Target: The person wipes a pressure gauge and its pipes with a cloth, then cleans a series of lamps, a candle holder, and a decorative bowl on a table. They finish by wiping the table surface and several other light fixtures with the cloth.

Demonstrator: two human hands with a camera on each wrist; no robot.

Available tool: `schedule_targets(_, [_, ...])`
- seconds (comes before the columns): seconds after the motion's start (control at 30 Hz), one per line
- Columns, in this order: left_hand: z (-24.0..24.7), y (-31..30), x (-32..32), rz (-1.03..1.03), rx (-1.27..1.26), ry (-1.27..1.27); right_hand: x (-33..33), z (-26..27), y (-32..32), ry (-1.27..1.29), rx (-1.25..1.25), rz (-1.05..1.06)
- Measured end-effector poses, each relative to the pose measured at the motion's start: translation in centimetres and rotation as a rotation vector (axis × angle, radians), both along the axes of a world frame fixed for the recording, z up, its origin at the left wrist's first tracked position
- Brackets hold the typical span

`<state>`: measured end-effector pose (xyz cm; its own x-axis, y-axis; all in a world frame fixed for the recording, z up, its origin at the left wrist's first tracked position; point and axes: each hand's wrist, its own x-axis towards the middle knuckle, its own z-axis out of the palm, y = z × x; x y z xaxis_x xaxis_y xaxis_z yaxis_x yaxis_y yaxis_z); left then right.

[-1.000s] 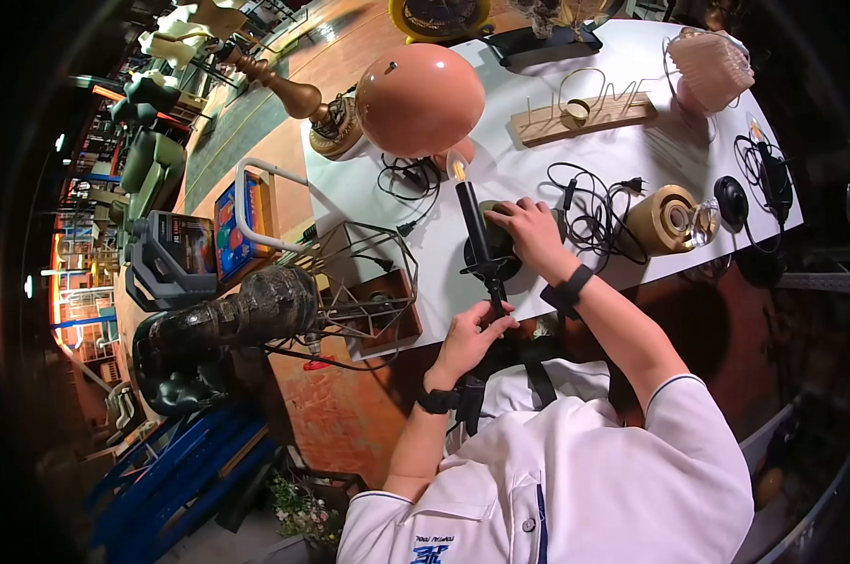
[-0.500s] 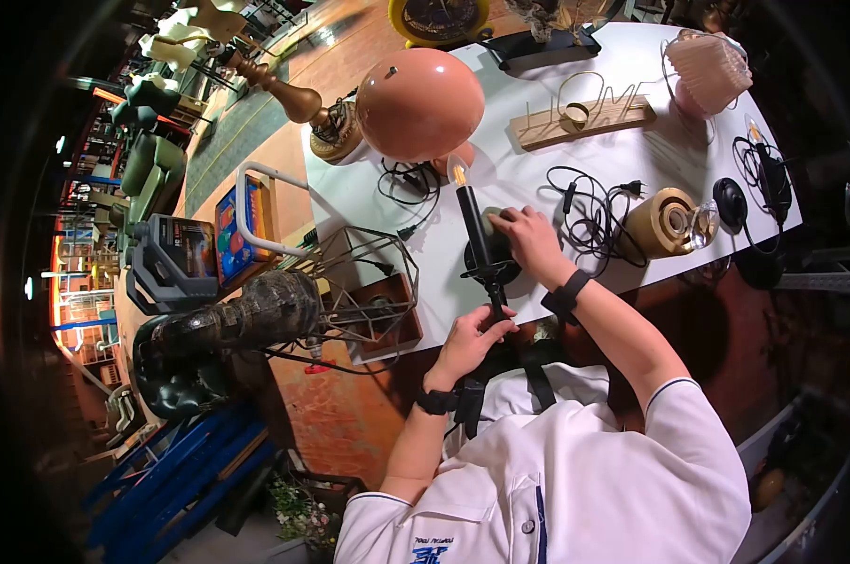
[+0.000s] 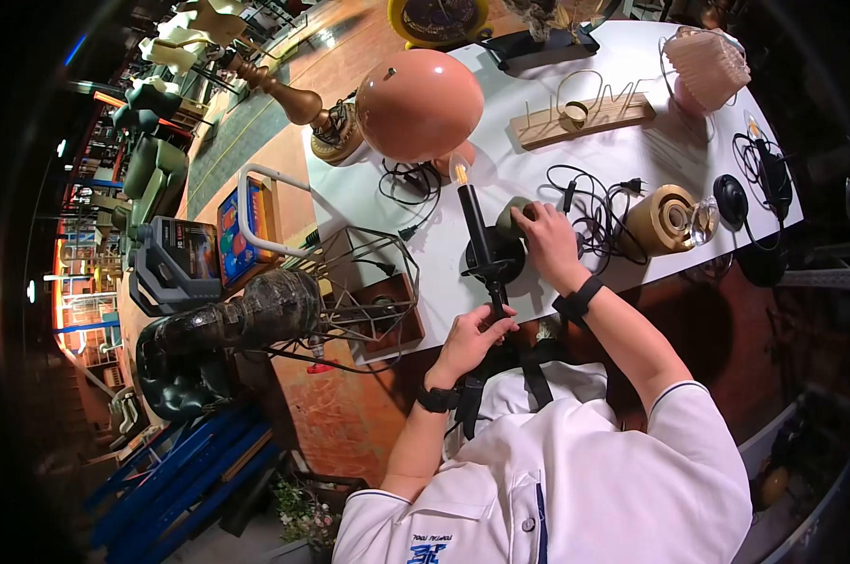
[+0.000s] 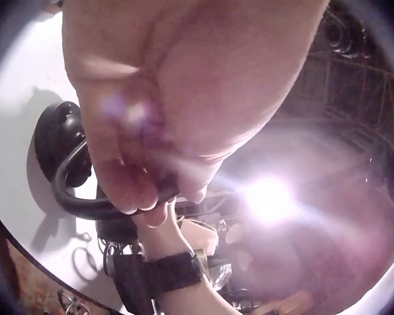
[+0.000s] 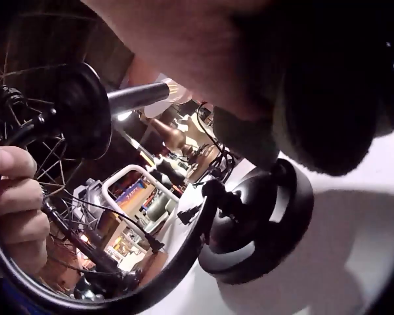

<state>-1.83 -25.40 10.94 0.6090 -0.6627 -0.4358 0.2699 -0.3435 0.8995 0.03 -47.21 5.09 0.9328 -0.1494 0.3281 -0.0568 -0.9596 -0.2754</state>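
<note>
A black candle-style wall lamp (image 3: 479,230) with a clear bulb (image 3: 459,171) lies in front of the person. My left hand (image 3: 470,343) grips its curved arm (image 5: 177,275) near the table's front edge; the left wrist view shows fingers curled round the tube. The round base (image 5: 249,230) rests on the white table, partly hidden behind the candle tube in the head view. At the base's right side, my right hand (image 3: 551,246) holds a soft grey-green pad (image 3: 511,216) like a cloth or sponge. In the right wrist view the pad is dark, just above the base.
An orange mushroom-shaped lamp (image 3: 420,103) stands beyond the bulb. Tangled black cable (image 3: 594,211) and a gold cylinder lamp (image 3: 665,221) are to the right. A wire-frame lamp (image 3: 373,291) is at the left. A wooden stand with wire letters (image 3: 585,122) is farther back on the white table (image 3: 425,282).
My right hand has shifted a little to the right with the pad, from behind the candle tube to the base's right edge. The left hand and the lamp have stayed nearly still.
</note>
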Motion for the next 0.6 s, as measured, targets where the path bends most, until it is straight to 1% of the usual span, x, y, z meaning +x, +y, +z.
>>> schedule_targets(0.07, [-0.3, 0.0, 0.1, -0.002, -0.01, -0.005, -0.6, -0.2, -0.1, -0.037, 0.037, -0.002])
schedule_targets(0.13, [-0.5, 0.0, 0.1, -0.009, -0.011, -0.011, -1.7, -0.4, 0.1, -0.018, 0.106, 0.108])
schedule_targets(0.2, [-0.5, 0.0, 0.1, -0.009, -0.009, -0.01, -3.0, -0.2, 0.5, 0.015, 0.119, 0.128])
schedule_targets(0.27, [-0.3, 0.0, 0.1, -0.006, -0.005, -0.007, -4.3, 0.6, 0.5, 0.081, -0.067, 0.235])
schedule_targets(0.3, [-0.2, 0.0, 0.1, -0.006, 0.001, -0.008, -5.0, 0.5, 0.6, 0.154, -0.087, 0.25])
schedule_targets(0.33, [-0.1, 0.0, 0.2, -0.008, 0.005, -0.009, -5.1, 0.5, 0.5, 0.155, -0.087, 0.25])
schedule_targets(0.4, [-0.4, 0.0, 0.2, -0.008, 0.002, -0.005, -5.3, 0.6, 0.2, 0.124, 0.044, 0.209])
schedule_targets(0.43, [-0.6, 0.1, 0.2, -0.008, 0.0, 0.001, -4.9, 0.6, 0.0, 0.051, 0.128, 0.156])
schedule_targets(0.47, [-0.7, 0.1, 0.2, -0.01, 0.001, 0.003, -4.5, 0.6, 0.1, 0.053, 0.129, 0.155])
schedule_targets(0.53, [-1.0, 0.1, 0.2, -0.013, -0.032, -0.03, -3.5, 0.8, 0.5, -0.081, 0.179, -0.027])
schedule_targets(0.6, [-1.0, 0.2, 0.1, -0.012, -0.03, -0.025, -3.4, -0.3, 0.6, -0.065, 0.151, -0.028])
